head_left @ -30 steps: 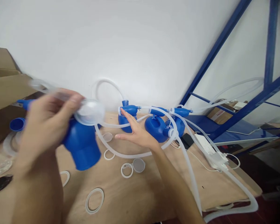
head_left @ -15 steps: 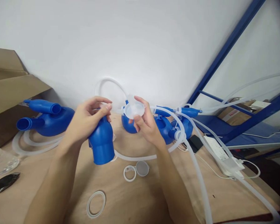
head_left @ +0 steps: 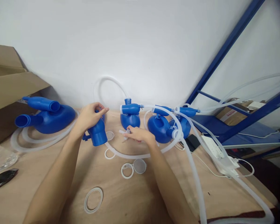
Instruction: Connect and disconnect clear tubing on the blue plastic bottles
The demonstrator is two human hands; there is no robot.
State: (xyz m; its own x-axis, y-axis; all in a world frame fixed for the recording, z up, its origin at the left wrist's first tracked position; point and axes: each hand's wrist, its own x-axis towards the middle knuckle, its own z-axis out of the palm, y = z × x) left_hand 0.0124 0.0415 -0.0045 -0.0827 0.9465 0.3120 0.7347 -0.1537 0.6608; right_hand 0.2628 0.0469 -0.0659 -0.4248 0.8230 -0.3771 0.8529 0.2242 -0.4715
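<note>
My left hand (head_left: 92, 116) is wrapped round the narrow top of a blue funnel-like part (head_left: 98, 133), whose wide open end points down toward me. Low over the table, my right hand (head_left: 136, 133) pinches a small translucent white piece (head_left: 126, 134), partly hidden by the fingers. Behind my right hand stands a blue bottle (head_left: 130, 120) with a blue tube-shaped part (head_left: 132, 109) across its top. Translucent caps and rings lie nearer me, among them a ring with a grey-white lid (head_left: 140, 166) and a larger ring (head_left: 93, 200).
Blue bottles (head_left: 160, 129) with white hoses (head_left: 193, 165) stand at the right, beside a power strip (head_left: 216, 154). Another blue bottle (head_left: 54, 119) and a cardboard box (head_left: 16, 90) are at the left. Sunglasses (head_left: 3, 178) lie at the left edge. A blue rack (head_left: 226, 46) rises at the right.
My right hand has lowered to the table with the translucent piece, uncovering the middle blue bottle. My left hand and the blue part have moved slightly left, the part's open end higher.
</note>
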